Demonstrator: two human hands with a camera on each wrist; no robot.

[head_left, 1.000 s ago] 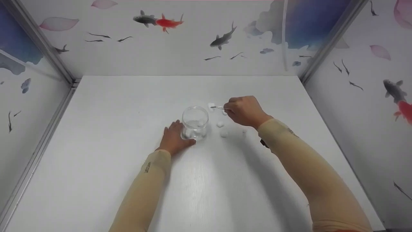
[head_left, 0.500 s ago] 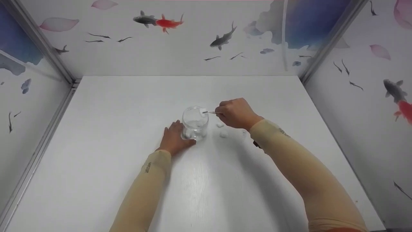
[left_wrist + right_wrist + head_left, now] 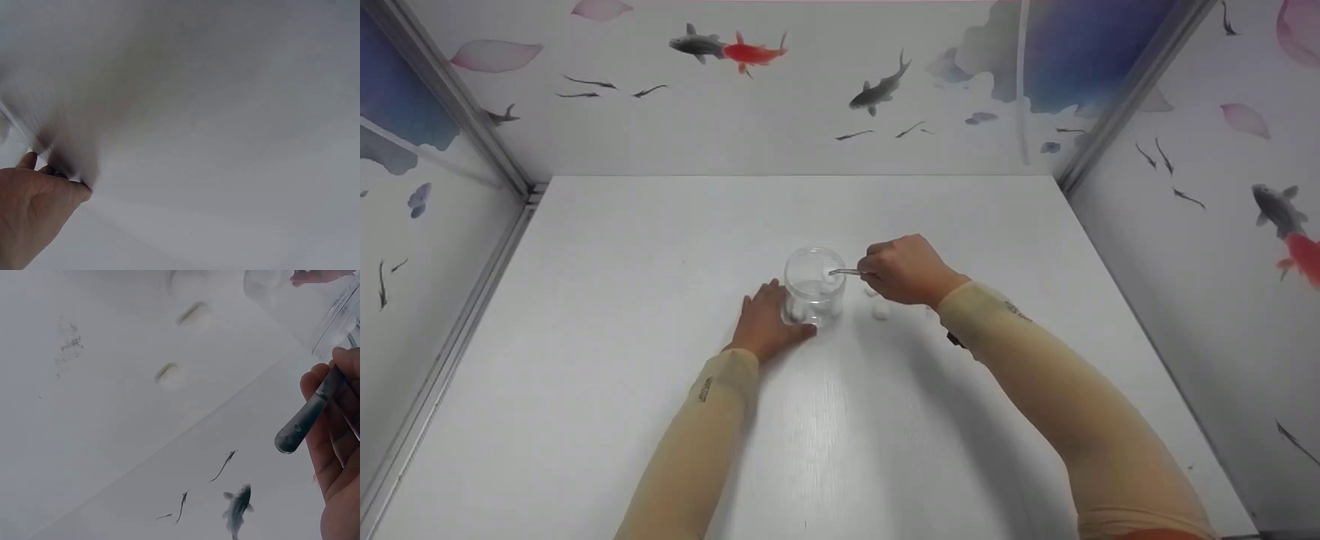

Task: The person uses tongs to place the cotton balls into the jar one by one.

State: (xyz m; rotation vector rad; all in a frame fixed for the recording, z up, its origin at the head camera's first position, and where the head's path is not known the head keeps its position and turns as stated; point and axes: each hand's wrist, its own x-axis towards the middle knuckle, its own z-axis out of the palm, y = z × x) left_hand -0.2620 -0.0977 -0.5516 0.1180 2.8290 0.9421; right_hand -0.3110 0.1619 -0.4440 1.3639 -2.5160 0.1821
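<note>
A clear jar (image 3: 815, 289) stands upright mid-table, with several white pieces showing through its lower part. My left hand (image 3: 767, 322) holds it low from the left, fingers along the side and thumb at the front. In the left wrist view, the left hand (image 3: 36, 202) sits at the lower left with a sliver of jar beside it. My right hand (image 3: 904, 268) pinches metal tweezers (image 3: 846, 271), whose tips reach over the jar's mouth with a small white cotton ball. The tweezers' rounded rear end (image 3: 298, 430) sticks out of the right hand (image 3: 343, 450) in the right wrist view.
Right of the jar on the white table (image 3: 622, 300) lies a white cotton ball (image 3: 880, 310), with another partly hidden by the right hand. Blurred white balls (image 3: 194, 312) also show in the right wrist view. Fish-printed panels (image 3: 780, 135) wall the back and sides.
The right hand has brought the tweezers left and slightly toward the person, from a white piece on the table to the jar's mouth. The left hand and jar have stayed put.
</note>
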